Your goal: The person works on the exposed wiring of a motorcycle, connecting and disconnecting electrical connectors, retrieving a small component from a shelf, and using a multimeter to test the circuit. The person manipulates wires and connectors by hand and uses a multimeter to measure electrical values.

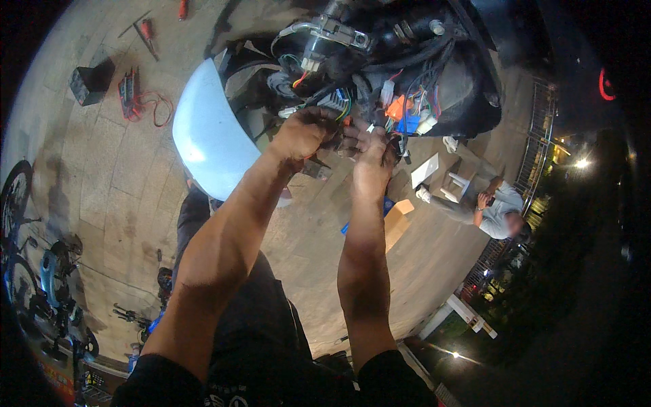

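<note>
Both my hands are among the exposed wiring of an opened vehicle front, which looks like a scooter's. My left hand (pixel 302 136) is closed, its fingertips at thin green and yellow wires (pixel 348 108) below a dark connector block (pixel 334 101). Close beside it, my right hand (pixel 371 146) has bent fingers pressed together; what they pinch is hidden. Just right of it hang an orange connector (pixel 397 108), a blue connector (pixel 408 124) and a white connector (pixel 426 125) on a wire bundle. A pale blue-white body panel (pixel 210 129) curves left of my hands.
A metal steering part (pixel 329 41) and black cables lie above my hands. On the paving at left are a boxy meter (pixel 127 95) with red leads, a black box (pixel 91 81) and a red-handled tool (pixel 146 30). Cardboard (pixel 399 224) lies below right; a person (pixel 505 207) sits beyond.
</note>
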Available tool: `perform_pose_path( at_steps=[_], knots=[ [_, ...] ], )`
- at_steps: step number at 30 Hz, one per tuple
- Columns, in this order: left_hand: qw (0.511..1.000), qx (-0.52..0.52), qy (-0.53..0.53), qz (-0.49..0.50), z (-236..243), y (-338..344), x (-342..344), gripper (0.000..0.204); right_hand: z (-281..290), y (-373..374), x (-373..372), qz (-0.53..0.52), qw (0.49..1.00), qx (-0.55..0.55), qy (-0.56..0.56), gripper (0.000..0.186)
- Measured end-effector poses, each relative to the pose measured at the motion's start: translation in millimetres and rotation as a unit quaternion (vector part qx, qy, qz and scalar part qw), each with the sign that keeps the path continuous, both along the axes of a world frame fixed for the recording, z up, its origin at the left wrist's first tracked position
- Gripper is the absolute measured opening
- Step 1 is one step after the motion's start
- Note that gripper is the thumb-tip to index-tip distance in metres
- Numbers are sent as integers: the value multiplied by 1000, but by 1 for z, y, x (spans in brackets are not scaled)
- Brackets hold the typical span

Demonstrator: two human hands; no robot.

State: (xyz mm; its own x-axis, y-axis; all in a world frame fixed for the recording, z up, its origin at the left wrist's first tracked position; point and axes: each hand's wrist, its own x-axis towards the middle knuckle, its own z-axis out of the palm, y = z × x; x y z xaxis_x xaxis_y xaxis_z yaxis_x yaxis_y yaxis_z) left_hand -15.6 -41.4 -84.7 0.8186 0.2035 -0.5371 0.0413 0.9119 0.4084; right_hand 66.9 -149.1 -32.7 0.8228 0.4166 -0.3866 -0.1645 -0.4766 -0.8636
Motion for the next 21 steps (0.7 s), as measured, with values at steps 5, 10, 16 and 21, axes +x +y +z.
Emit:
perform_pose_path(
  at_steps=[5,10,16,21],
  knots=[
    [999,-45,13,22,1,0,-1,24,13,7,2,-43,997,23,65,53],
    [998,-44,23,27,-6,-3,-2,24,14,3,3,-68,985,95,125,53],
    [997,35,-42,48,-26,-14,4,25,13,-3,6,-54,956,222,185,57],
    [993,-56,-33,98,-50,-31,15,25,14,-6,8,-57,941,241,229,61]
  ],
)
